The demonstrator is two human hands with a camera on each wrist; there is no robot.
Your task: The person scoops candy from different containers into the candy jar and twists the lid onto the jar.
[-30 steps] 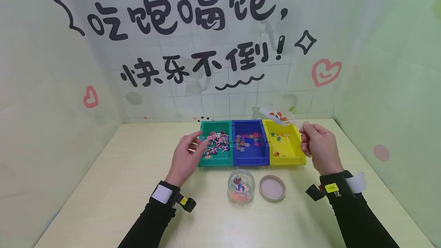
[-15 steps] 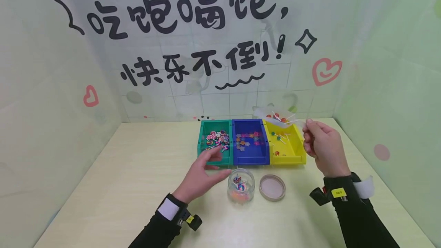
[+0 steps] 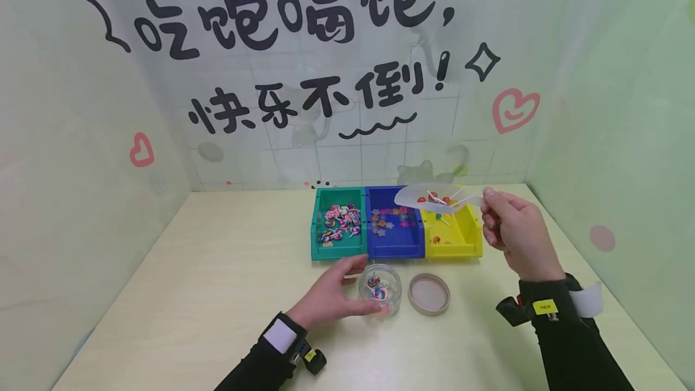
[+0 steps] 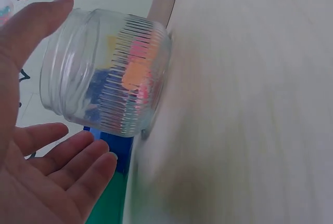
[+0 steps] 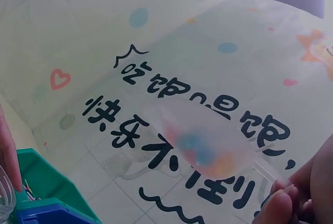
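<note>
My right hand (image 3: 518, 234) pinches the handle of a translucent plastic scoop (image 3: 409, 197). In the scoop lie several tiny lollipops (image 3: 433, 198) with red or orange heads and white sticks; the right wrist view also shows blue through the scoop (image 5: 208, 141). It hangs above the blue and yellow bins. My left hand (image 3: 331, 297) reaches around the left side of a clear glass jar (image 3: 396, 294), its fingers extended. In the left wrist view, the thumb is near the jar's rim and the fingers are apart from the glass. Swirl lollipops and pink-orange pieces are inside the jar.
Behind the jar stand three joined bins: a green bin (image 3: 339, 253) of swirl lollipops, a blue bin (image 3: 395, 252) of star pieces, and a yellow bin (image 3: 456, 251) of small lollipops. A round lid (image 3: 429, 294) lies right of the jar on the pale table (image 3: 217, 258).
My left hand has moved from beside the green bin down and right to the jar. The loaded scoop has lowered and levelled a little, while the right hand has shifted slightly right.
</note>
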